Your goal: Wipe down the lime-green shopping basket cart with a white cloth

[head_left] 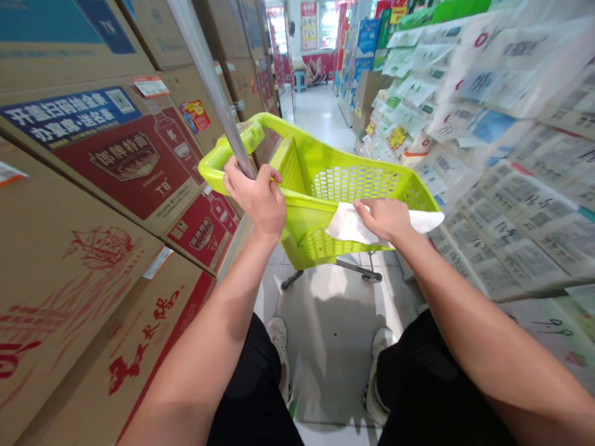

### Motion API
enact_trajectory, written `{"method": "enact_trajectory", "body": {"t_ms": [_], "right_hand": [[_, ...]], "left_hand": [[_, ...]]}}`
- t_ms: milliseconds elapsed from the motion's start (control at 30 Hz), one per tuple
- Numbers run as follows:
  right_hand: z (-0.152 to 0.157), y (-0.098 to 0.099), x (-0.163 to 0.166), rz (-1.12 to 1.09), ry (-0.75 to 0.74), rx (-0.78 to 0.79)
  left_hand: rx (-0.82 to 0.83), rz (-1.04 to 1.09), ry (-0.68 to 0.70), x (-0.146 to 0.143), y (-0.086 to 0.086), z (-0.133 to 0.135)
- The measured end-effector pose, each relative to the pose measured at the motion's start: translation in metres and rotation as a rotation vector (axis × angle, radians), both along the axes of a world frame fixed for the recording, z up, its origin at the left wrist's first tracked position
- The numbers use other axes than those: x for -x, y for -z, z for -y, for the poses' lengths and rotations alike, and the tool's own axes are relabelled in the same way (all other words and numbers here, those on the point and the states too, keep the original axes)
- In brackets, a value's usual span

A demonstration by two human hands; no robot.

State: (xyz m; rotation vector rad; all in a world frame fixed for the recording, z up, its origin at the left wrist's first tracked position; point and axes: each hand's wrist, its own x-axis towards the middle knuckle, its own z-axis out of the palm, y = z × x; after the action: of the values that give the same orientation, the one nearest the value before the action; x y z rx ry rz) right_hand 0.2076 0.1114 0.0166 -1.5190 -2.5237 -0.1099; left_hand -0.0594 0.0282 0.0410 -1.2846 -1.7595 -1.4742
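Observation:
A lime-green plastic shopping cart (307, 214) stands crosswise in front of me, its basket pierced with holes. My left hand (258, 198) is closed around the lower part of a grey metal pole (216, 80), beside the cart's handle (216, 162). That pole slants up and out of view; its lower end is hidden by my hand. On the near rim of the basket, my right hand (383, 217) grips a white cloth (344, 224). The cloth is folded over the rim and hangs down on both sides of my fingers.
Stacked cardboard cartons (139, 155) rise close on the left. Packs of tissue paper (502, 210) line the right side. A tiled aisle floor (332, 347) runs ahead to a blue stool (300, 79). A cart wheel (372, 277) stands near my feet.

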Motion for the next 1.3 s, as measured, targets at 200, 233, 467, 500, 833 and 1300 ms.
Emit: {"method": "enact_trajectory", "body": {"t_ms": [200, 233, 467, 500, 833, 1300], "right_hand": [[0.031, -0.022, 0.064, -0.163, -0.223, -0.037], [0.035, -0.025, 0.072, -0.186, -0.243, -0.042], [0.024, -0.021, 0.062, -0.108, -0.167, 0.032], [0.019, -0.018, 0.053, -0.080, -0.132, 0.051], [0.019, -0.005, 0.036, -0.038, 0.040, 0.061], [0.050, -0.017, 0.124, -0.189, -0.105, -0.010]], "left_hand": [[0.040, 0.040, 0.035, -0.044, 0.002, 0.016], [0.045, 0.047, 0.052, -0.046, 0.002, 0.017], [0.103, 0.055, 0.138, -0.006, 0.000, 0.005], [0.107, 0.060, 0.146, 0.004, -0.001, 0.002], [0.005, 0.103, 0.074, 0.026, 0.000, -0.006], [0.033, 0.013, 0.041, 0.042, 0.004, 0.000]]}}
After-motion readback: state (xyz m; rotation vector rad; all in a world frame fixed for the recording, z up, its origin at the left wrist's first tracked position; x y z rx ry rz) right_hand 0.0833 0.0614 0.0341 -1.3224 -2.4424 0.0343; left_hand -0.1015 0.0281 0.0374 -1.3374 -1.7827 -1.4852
